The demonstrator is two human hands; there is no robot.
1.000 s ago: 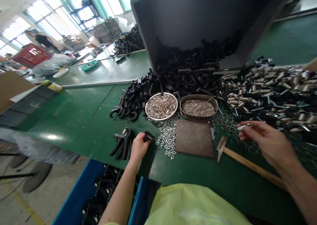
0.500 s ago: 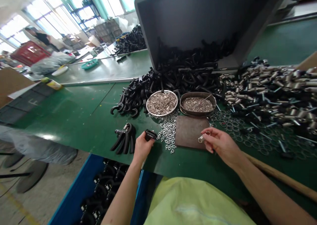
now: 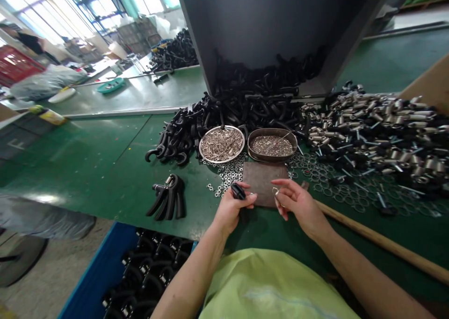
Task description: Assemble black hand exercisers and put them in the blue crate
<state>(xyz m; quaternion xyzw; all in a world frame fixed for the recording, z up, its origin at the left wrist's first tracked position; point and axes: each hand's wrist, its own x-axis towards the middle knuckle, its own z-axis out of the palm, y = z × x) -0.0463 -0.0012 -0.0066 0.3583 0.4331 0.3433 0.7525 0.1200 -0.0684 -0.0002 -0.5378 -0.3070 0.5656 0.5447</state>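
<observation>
My left hand (image 3: 229, 209) is closed around a black plastic handle (image 3: 238, 191), its end pointing up and away from me. Between the thumb and fingers of my right hand (image 3: 296, 204) is a small metal coil spring (image 3: 276, 192), partly covered by the fingertips. Both hands are over the near edge of a brown metal plate (image 3: 265, 181), a short gap apart. Small metal nuts (image 3: 228, 174) lie scattered beside the plate. Left of my hands, assembled black hand grips (image 3: 170, 198) with a spring at the top rest on the green table (image 3: 119, 178).
A round dish of metal pins (image 3: 221, 144) and an oval tin of small parts (image 3: 272, 146) stand behind the plate. Black handles spill from a tilted grey bin (image 3: 280, 24). Springs (image 3: 400, 118) are heaped right, near a wooden-handled hammer (image 3: 382, 241). A blue crate (image 3: 94, 267) sits below.
My left hand has moved right with the black handle, from beside the nuts to the plate's near edge. My right hand, still pinching the spring, is closer to it. The camera view has shifted right.
</observation>
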